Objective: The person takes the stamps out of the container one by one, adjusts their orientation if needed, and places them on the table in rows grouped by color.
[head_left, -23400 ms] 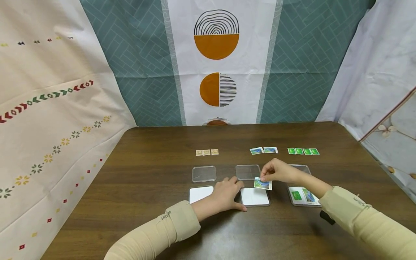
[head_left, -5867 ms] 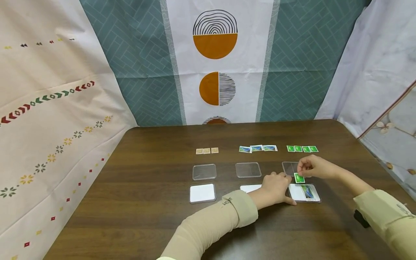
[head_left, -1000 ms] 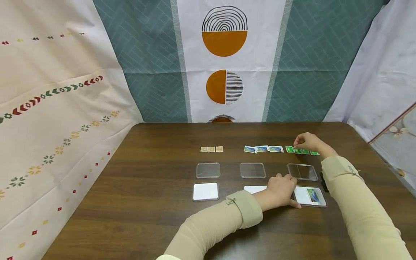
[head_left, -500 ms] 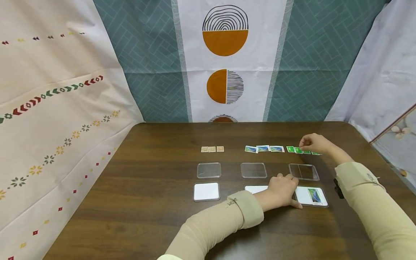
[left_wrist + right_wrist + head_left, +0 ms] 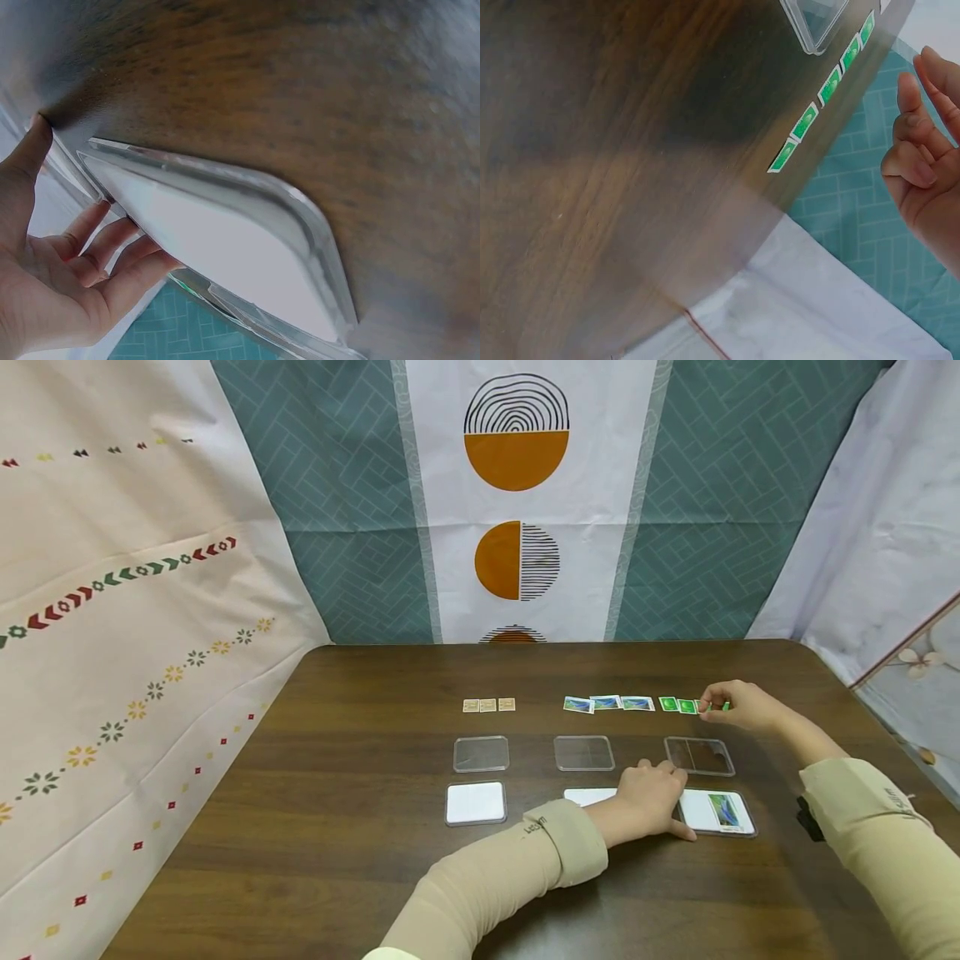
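Observation:
My left hand [image 5: 647, 806] rests at the left side of the right clear plastic case [image 5: 738, 833], thumb by its front corner and fingers by its back edge. A blue-green landscape stamp [image 5: 724, 811] lies on that case's white insert. The hand partly covers the middle case [image 5: 588, 797], whose white insert shows large in the left wrist view. My right hand [image 5: 741, 706] hovers over the right end of a row of several green stamps [image 5: 668, 704]. In the right wrist view its fingers are loosely bent with nothing visible in them, and the green stamps [image 5: 829, 85] lie in line.
Three beige stamps [image 5: 488, 705] and three landscape stamps [image 5: 607, 702] lie further left along the back. Clear lids [image 5: 481, 753] sit in a row in front of them. A left case [image 5: 476, 802] with a white insert lies at the near left.
A green stamp has left the right case and the green row has grown. A landscape stamp joined the back row. Lately, my right hand slid right along the green stamps; my left hand stayed.

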`<move>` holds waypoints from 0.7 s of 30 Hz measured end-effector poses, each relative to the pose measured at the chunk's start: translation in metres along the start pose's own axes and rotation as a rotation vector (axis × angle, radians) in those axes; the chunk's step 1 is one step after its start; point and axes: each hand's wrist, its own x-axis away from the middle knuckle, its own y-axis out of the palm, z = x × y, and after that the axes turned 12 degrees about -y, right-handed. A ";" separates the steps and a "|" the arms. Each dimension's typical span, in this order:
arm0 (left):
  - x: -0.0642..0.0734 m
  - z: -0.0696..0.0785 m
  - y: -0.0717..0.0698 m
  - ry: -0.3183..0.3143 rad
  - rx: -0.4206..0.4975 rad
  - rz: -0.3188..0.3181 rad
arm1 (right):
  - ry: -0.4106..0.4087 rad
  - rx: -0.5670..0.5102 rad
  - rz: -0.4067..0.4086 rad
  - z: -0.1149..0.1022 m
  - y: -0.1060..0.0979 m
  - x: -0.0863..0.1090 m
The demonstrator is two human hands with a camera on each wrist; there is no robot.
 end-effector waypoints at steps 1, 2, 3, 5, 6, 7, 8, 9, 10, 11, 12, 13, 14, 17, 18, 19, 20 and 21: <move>0.000 0.000 0.000 0.000 -0.001 -0.001 | -0.003 0.003 0.003 0.000 0.000 0.001; 0.000 0.000 0.000 -0.001 -0.004 -0.002 | -0.009 0.007 0.007 0.001 0.000 0.002; 0.000 0.000 0.000 -0.001 -0.006 -0.004 | -0.014 0.010 0.009 0.001 0.000 0.003; 0.000 0.000 -0.001 -0.002 -0.009 -0.005 | -0.018 0.018 0.013 0.001 0.000 0.005; 0.000 0.001 0.000 -0.002 -0.011 -0.005 | -0.020 0.019 0.014 0.002 0.000 0.006; 0.000 0.001 -0.001 -0.003 -0.012 -0.005 | -0.021 0.022 0.016 0.002 -0.001 0.007; -0.001 0.001 -0.001 -0.003 -0.012 -0.006 | -0.023 0.024 0.017 0.002 -0.001 0.008; -0.001 0.001 -0.001 -0.003 -0.011 -0.008 | -0.023 0.026 0.017 0.001 -0.001 0.009; -0.001 0.000 -0.001 -0.004 -0.011 -0.009 | -0.024 0.030 0.017 0.001 -0.002 0.010; -0.001 0.000 -0.001 -0.004 -0.009 -0.011 | -0.022 0.034 0.014 0.000 -0.002 0.011; -0.001 0.001 -0.001 -0.005 -0.008 -0.014 | -0.023 0.037 0.013 -0.001 -0.002 0.012; -0.001 0.001 -0.001 -0.007 -0.008 -0.015 | -0.032 0.038 0.014 -0.001 -0.002 0.013; -0.001 0.001 -0.001 -0.007 -0.006 -0.016 | -0.043 0.039 0.016 -0.002 -0.002 0.014; -0.002 0.001 0.000 -0.007 -0.005 -0.015 | -0.063 0.038 0.016 -0.005 -0.001 0.018; -0.002 0.002 0.000 -0.008 -0.005 -0.014 | -0.074 0.037 0.016 -0.006 -0.001 0.019; -0.002 0.002 0.000 -0.009 -0.004 -0.013 | -0.085 0.035 0.015 -0.007 -0.001 0.020; -0.002 0.002 0.000 -0.009 -0.001 -0.013 | -0.085 0.034 0.013 -0.008 0.000 0.021; -0.002 0.001 0.000 -0.009 0.000 -0.014 | -0.083 0.033 0.009 -0.009 0.000 0.022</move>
